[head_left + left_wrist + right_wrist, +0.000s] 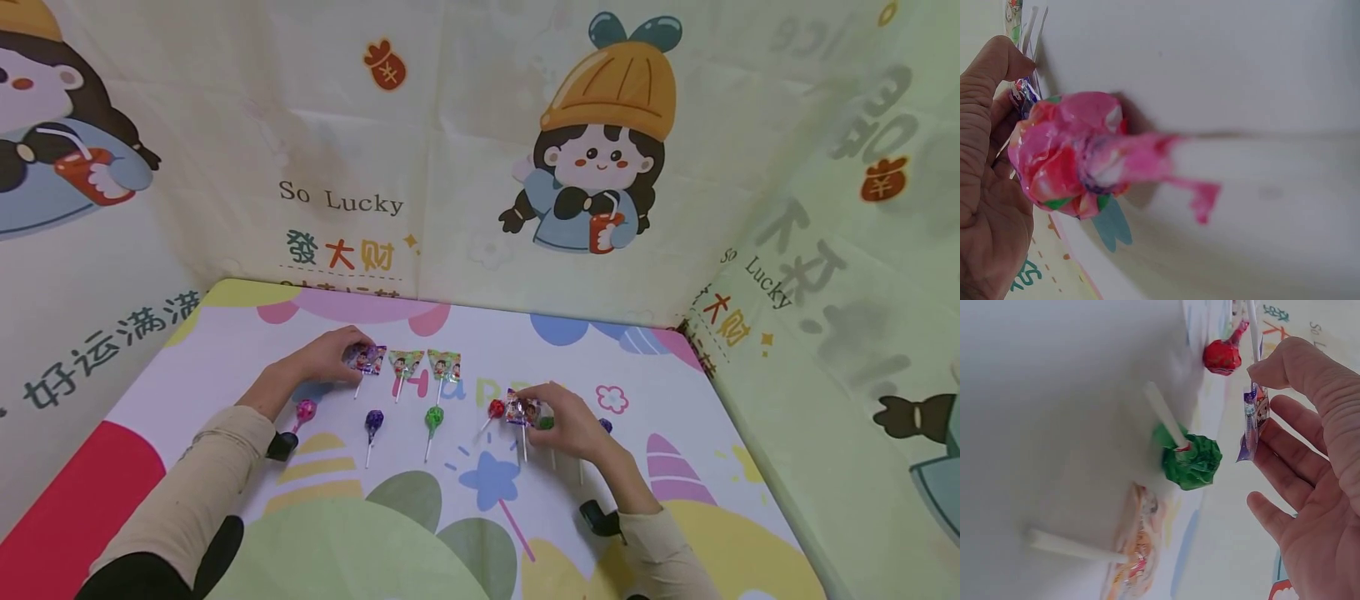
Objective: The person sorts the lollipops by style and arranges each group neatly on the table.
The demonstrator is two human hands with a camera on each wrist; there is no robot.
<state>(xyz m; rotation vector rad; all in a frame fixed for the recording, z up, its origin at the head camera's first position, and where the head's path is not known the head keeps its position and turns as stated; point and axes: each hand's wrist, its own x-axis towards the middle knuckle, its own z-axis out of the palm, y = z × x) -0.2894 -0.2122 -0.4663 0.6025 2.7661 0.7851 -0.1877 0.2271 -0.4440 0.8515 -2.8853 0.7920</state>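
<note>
At the left end of the back row, my left hand (pixel 324 360) pinches a flat lollipop in a purple printed wrapper (pixel 371 360). A pink ball lollipop (pixel 1066 153) lies just below that hand, large in the left wrist view. My right hand (pixel 567 419) holds another flat purple-wrapped lollipop (pixel 1252 425) between thumb and fingers, its white stick toward me. Close to the right hand are a red ball lollipop (pixel 1222 357), a green ball lollipop (pixel 1192 464) and a flat orange-wrapped one (pixel 1141 553). The right hand partly covers this group in the head view.
Two flat green-wrapped lollipops (pixel 407 364) continue the back row. In front of them lie a dark purple ball lollipop (pixel 373 422) and a green ball lollipop (pixel 434 418). Another purple one (pixel 605 425) shows beyond the right wrist. Printed cloth walls (pixel 465 283) bound the table.
</note>
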